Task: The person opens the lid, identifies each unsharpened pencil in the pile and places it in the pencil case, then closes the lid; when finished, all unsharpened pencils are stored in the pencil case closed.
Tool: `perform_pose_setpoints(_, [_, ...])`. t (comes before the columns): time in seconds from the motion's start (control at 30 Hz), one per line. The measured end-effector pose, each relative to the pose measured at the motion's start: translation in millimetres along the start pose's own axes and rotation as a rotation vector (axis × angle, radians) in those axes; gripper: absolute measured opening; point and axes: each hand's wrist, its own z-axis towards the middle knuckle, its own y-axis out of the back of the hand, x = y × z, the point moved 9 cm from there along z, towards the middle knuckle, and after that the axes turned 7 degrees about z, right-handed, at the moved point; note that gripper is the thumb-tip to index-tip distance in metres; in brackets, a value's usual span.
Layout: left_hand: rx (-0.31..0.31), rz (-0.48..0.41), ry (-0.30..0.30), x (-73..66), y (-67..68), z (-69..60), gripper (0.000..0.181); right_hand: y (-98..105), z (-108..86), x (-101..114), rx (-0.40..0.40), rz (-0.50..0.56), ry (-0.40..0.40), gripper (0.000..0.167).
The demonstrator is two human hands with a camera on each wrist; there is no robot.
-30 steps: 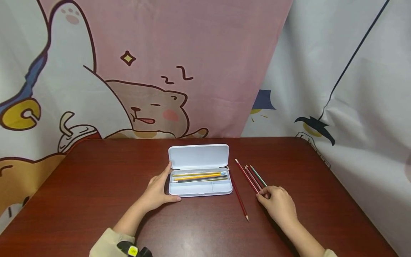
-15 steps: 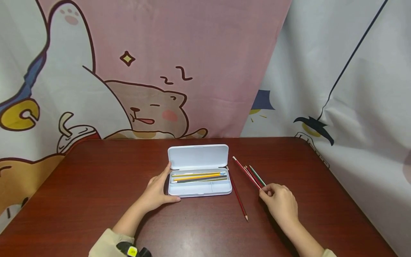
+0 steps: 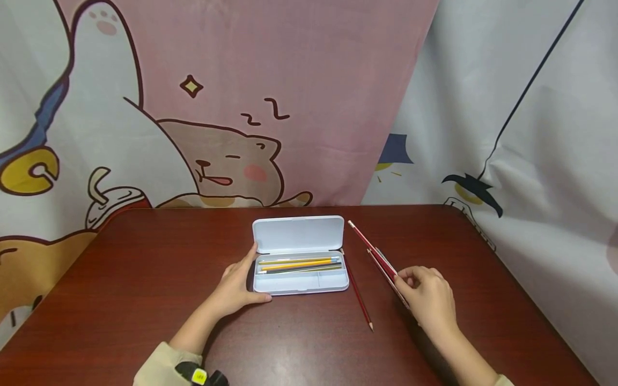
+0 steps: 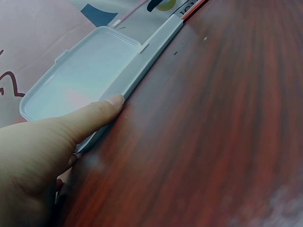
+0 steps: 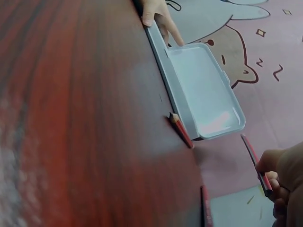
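Note:
A white pencil case (image 3: 299, 287) stands with its lid up, several yellow and dark pencils (image 3: 299, 265) in its tray. My left hand (image 3: 235, 287) holds its left end, thumb on the front edge and a finger reaching to the hinge side. My right hand (image 3: 429, 300) pinches a red pencil (image 3: 359, 232) between thumb and fingers, its white end pointing away; the right wrist view shows this pencil (image 5: 251, 150) raised above the table. Under it lie other pencils (image 3: 388, 277), partly hidden by the held one and the hand.
Close to the case's right side, a red pencil (image 3: 359, 300) lies with its sharp tip toward me. The brown wooden table (image 3: 289, 343) ends at a patterned curtain (image 3: 328, 107) behind. A dark strap device (image 3: 200, 373) sits on my left wrist.
My right hand has drawn the red pencil away from the others and raised it, shifting slightly right and farther back. The left hand and the case stay in place.

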Motion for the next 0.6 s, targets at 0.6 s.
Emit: perform_pose_setpoints(0.6, [0.006,0.001,0.008,-1.6,0.1,-1.1,0.124,10.8,5.5,36.3,-0.032,0.075,0.188,0.015])
